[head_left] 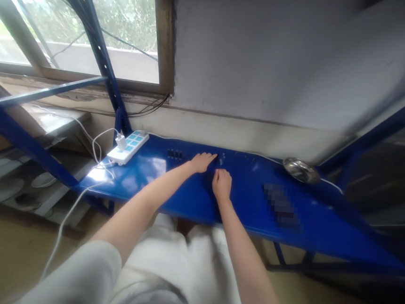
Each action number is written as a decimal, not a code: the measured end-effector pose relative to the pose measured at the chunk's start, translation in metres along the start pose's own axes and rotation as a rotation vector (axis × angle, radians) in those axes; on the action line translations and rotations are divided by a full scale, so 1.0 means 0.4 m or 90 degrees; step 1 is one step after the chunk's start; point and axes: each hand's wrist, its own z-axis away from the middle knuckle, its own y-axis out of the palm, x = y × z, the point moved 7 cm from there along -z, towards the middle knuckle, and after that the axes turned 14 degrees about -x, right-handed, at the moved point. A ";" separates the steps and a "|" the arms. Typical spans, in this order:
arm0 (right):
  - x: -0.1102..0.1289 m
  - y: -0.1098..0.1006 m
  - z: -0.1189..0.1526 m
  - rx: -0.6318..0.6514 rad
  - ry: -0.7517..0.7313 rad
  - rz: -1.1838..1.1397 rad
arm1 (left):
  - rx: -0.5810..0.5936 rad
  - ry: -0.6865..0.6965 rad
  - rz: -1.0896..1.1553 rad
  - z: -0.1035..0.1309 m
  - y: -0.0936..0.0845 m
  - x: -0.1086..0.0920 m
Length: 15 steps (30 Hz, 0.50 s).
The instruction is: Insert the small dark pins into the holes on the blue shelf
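My left hand (203,162) rests low over the blue tabletop, palm down, its index finger stretched out to the right. Its fingertip is at a small dark piece (216,158); whether they touch I cannot tell. Closer to me, my right hand (222,184) is closed, thumb against fingers, and anything inside it is hidden. Just beyond the right hand lie small clear bits (222,158). Left of my left hand, several small dark cylindrical pieces (174,154) stand or lie in a row.
A white power strip (128,148) with a plugged-in adapter (121,141) sits at the table's left end. A shiny metal bowl (300,170) is at the back right. A blurred-out dark rectangle (282,206) lies on the blue table (240,207). Blue frame posts flank both sides.
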 end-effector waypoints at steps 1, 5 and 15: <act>-0.002 0.001 0.000 0.003 0.007 -0.005 | 0.012 -0.021 0.004 -0.002 0.014 0.001; -0.011 0.005 0.000 0.001 0.026 -0.021 | 0.023 -0.056 0.014 -0.014 0.048 0.000; -0.019 0.005 0.000 -0.016 0.030 -0.019 | -0.044 -0.080 0.003 -0.040 0.061 -0.018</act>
